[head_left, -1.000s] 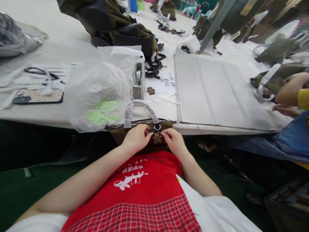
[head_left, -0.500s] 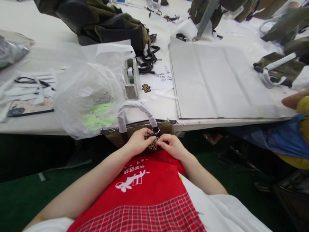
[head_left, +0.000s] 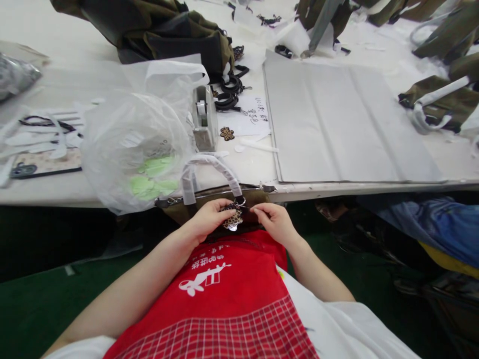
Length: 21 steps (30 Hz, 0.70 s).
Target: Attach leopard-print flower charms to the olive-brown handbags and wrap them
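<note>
One phone (head_left: 52, 162); one tape dispenser (head_left: 206, 136); at least two leopard-print charms (head_left: 232, 219).

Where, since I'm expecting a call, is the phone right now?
In the head view, the phone lies at the far left, near the front edge of the table, left of the clear plastic bag, with white strips partly over it.

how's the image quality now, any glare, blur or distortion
Head view: bright table, dim floor; head view: a glint on the charm's lower edge, pale sheen on the plastic bag; head view: phone looks soft, the strand at the right hand barely resolves, and corners seem stretched.
</note>
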Tool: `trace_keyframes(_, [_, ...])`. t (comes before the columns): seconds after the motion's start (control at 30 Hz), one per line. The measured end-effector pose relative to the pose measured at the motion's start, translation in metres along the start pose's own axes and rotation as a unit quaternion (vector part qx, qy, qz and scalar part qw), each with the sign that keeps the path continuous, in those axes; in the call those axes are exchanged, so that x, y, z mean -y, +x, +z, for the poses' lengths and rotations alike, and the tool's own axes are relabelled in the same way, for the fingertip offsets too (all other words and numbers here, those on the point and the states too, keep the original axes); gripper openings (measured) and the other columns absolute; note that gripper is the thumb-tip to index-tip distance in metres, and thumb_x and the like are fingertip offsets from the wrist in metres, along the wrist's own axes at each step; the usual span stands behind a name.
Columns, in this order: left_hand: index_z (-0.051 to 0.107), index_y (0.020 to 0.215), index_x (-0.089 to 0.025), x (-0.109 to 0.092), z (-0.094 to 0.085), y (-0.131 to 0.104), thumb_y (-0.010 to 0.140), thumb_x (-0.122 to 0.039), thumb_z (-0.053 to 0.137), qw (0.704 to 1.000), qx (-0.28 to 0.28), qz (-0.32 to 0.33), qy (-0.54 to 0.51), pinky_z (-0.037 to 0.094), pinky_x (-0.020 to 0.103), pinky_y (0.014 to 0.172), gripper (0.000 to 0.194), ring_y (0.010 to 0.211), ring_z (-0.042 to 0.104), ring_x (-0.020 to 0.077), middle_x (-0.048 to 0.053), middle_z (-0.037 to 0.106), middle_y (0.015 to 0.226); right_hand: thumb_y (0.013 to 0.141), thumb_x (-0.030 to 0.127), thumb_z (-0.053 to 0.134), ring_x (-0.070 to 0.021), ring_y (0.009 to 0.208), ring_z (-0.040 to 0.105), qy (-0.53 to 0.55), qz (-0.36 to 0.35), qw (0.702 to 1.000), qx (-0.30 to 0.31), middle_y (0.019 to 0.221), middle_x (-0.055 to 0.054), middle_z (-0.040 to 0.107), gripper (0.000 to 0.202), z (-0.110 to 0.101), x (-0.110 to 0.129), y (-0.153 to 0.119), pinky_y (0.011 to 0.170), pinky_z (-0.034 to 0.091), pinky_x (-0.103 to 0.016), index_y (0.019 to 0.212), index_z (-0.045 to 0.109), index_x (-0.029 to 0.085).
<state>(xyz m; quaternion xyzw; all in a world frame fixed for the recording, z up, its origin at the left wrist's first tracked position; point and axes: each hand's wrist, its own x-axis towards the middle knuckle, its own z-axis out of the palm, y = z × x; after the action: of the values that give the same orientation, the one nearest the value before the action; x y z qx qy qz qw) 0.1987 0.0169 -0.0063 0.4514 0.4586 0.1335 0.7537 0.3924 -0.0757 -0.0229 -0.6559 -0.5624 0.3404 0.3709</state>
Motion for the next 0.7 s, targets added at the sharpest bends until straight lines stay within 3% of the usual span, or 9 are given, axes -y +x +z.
trace_keyframes(0.7, [0.065,0.09,-0.014,-0.0029,-0.0016,-0.0008,0.059,-0.037,0.08,0.999,0.005,-0.029,-0.039,0.046,0.026,0.059,0.041,0.061,0.061,0.0133,0.002,0.069,0.071,0.089,0.028,0.052,-0.0131,0.056,0.058,0.039,0.04,0.998,0.002,0.063,-0.001,0.065,0.022,0.0064,0.0015,-0.0008,0.057,0.045,-0.024,0.088,0.072,0.018])
